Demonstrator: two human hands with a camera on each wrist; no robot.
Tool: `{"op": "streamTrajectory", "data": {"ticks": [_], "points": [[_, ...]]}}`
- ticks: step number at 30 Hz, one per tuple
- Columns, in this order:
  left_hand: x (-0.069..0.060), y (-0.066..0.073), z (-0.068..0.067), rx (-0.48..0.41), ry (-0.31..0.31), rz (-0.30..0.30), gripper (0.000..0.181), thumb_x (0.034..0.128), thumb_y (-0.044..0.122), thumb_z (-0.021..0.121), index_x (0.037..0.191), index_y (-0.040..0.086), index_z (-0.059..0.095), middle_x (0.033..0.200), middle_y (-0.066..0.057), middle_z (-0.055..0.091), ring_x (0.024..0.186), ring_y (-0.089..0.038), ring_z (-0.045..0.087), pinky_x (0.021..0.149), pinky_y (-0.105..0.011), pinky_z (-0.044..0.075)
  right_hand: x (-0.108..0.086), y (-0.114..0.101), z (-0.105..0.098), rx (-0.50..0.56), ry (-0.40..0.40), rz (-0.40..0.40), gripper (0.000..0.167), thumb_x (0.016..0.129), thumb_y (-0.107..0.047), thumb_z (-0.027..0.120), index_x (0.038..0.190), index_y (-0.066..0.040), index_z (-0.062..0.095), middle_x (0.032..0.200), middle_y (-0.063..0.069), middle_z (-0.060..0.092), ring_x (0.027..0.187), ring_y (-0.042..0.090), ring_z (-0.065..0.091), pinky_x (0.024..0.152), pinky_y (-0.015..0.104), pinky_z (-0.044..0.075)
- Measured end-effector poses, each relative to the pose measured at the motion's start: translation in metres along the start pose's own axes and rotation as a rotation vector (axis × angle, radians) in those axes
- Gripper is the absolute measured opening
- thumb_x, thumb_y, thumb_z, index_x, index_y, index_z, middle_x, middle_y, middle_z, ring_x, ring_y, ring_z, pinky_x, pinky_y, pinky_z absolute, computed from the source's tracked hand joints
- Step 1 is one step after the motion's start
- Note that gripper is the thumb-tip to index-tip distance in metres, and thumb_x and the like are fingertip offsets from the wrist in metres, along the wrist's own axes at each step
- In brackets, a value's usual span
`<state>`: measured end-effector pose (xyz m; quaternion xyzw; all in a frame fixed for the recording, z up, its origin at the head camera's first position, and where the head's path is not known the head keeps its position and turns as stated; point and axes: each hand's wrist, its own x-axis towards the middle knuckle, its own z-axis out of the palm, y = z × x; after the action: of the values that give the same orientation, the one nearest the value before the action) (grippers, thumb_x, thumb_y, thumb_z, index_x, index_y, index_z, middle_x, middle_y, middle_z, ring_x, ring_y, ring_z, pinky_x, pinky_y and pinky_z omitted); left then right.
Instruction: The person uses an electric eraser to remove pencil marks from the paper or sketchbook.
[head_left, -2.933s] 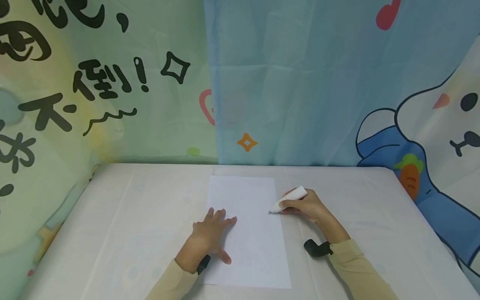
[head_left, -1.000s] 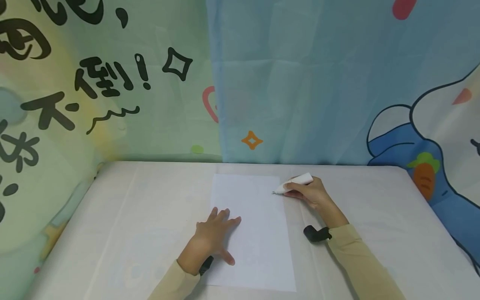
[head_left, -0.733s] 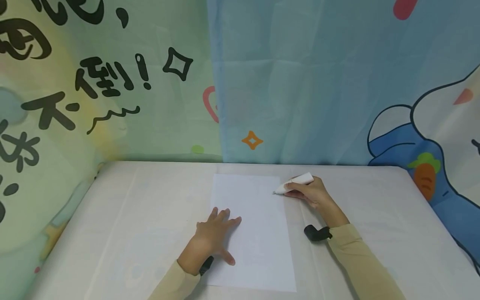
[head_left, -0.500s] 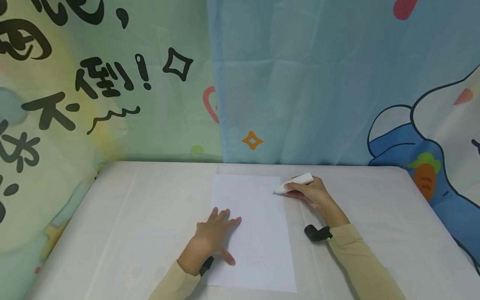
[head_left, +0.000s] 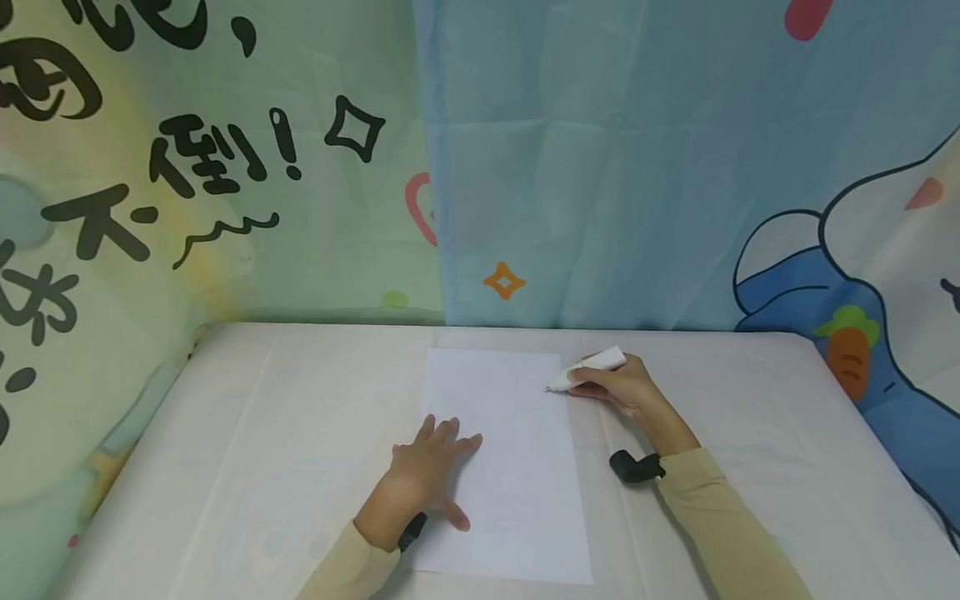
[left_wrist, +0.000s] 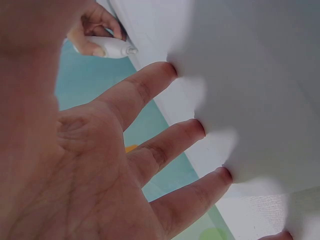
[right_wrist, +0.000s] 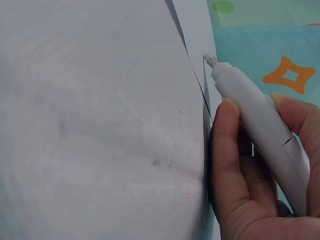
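Note:
A plain white sheet of paper lies on the white-covered table. My left hand rests spread on its left side; in the left wrist view its fingertips press on the surface. My right hand pinches a thick white correction pen between thumb and fingers. The pen has a tapered nose and a thin metal tip. It leans, tip to the left, over the sheet's upper right edge. Whether the tip touches the paper I cannot tell. No mark on the sheet can be made out.
The white tablecloth spreads around the sheet. A printed fabric backdrop stands behind the table's far edge, with a cartoon animal on the right. A black camera mount sits on the right wrist.
Since the oldest frame, my right hand has moved farther along the sheet's right edge with the pen. In the last half second its tip has shifted slightly nearer. The left hand stays put.

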<state>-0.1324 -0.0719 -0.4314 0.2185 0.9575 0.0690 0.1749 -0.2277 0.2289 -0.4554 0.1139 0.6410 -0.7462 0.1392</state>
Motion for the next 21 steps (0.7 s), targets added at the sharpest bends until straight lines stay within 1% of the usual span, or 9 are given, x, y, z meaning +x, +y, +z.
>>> {"op": "streamTrajectory", "data": {"ticks": [6,9,14,17,19,21], "points": [[-0.001,0.0,-0.001,-0.002,0.008,0.007,0.108,0.0504,0.05,0.091,0.145,0.025,0.046,0.153,-0.009,0.035,0.143,-0.04,0.028,0.09,-0.068,0.046,-0.003,-0.002,-0.004,0.097,-0.048,0.039,0.038,0.085,0.013,0.064,0.114,0.011,0.041,0.093,0.012,0.059,0.081,0.019,0.07,0.082,0.034,0.058],[-0.001,0.001,-0.001,0.006,0.012,0.007,0.108,0.0504,0.05,0.091,0.145,0.025,0.046,0.153,-0.009,0.036,0.143,-0.04,0.028,0.09,-0.067,0.047,-0.004,-0.003,-0.005,0.098,-0.071,0.047,0.038,0.087,0.01,0.064,0.116,0.011,0.04,0.097,0.013,0.058,0.084,0.019,0.07,0.084,0.034,0.057],[-0.002,0.002,-0.002,0.007,0.007,0.005,0.107,0.0509,0.05,0.091,0.145,0.025,0.046,0.153,-0.009,0.036,0.143,-0.039,0.028,0.09,-0.067,0.047,-0.008,-0.005,-0.01,0.09,-0.118,0.061,0.035,0.091,0.001,0.064,0.117,0.01,0.043,0.103,0.012,0.055,0.088,0.018,0.068,0.087,0.035,0.056],[-0.002,0.003,-0.003,0.003,0.006,0.008,0.107,0.051,0.049,0.091,0.145,0.024,0.046,0.153,-0.009,0.036,0.143,-0.04,0.028,0.091,-0.067,0.047,-0.012,-0.006,-0.016,0.053,-0.15,0.075,0.03,0.091,0.0,0.064,0.114,0.008,0.047,0.102,0.01,0.058,0.089,0.019,0.068,0.087,0.035,0.057],[-0.003,0.003,-0.003,0.001,0.007,0.012,0.107,0.0511,0.049,0.091,0.145,0.024,0.046,0.153,-0.01,0.036,0.143,-0.04,0.029,0.09,-0.067,0.046,-0.015,-0.006,-0.021,0.003,-0.156,0.088,0.029,0.09,0.0,0.066,0.112,0.007,0.048,0.099,0.009,0.061,0.088,0.018,0.068,0.085,0.035,0.057],[-0.003,0.002,-0.004,0.004,0.003,0.012,0.107,0.0515,0.049,0.091,0.145,0.024,0.046,0.153,-0.01,0.036,0.143,-0.04,0.029,0.091,-0.067,0.047,-0.018,-0.006,-0.025,-0.069,-0.16,0.098,0.031,0.09,-0.001,0.067,0.112,0.007,0.047,0.097,0.008,0.062,0.087,0.017,0.068,0.084,0.034,0.058]]}}
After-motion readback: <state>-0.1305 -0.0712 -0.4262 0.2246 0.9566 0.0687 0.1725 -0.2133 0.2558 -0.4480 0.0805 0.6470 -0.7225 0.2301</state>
